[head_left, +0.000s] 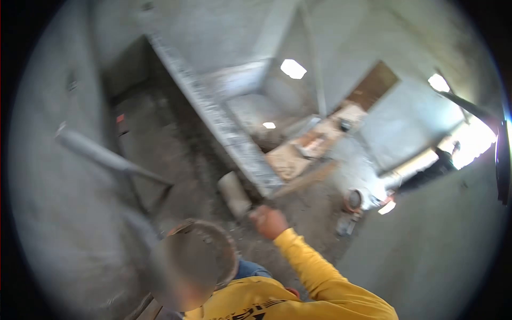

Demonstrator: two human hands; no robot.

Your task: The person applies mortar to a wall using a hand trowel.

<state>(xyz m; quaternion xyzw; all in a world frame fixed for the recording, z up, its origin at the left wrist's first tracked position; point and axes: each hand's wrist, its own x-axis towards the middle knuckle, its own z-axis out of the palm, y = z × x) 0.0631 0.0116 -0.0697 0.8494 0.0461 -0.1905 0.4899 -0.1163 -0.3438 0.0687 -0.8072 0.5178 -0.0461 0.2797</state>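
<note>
Right hand [270,222] gripped a pale trowel-like tool [233,193]. We judged it light, stiff, best held by its handle. Left hand's state: we couldn't tell.

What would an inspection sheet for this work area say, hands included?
Surface: floor brownish-grey, looks dusty.
Job's things: pale tool by the right hand; round container below, contents unclear.
Clutter: boards with small items on them; pale pole at left.
Hands: right hand appears closed on the tool, blurred; left hand can't be made out.
Cables: nothing seen.
Surroundings: bare grey walls; another person at right, near a bucket.
</note>
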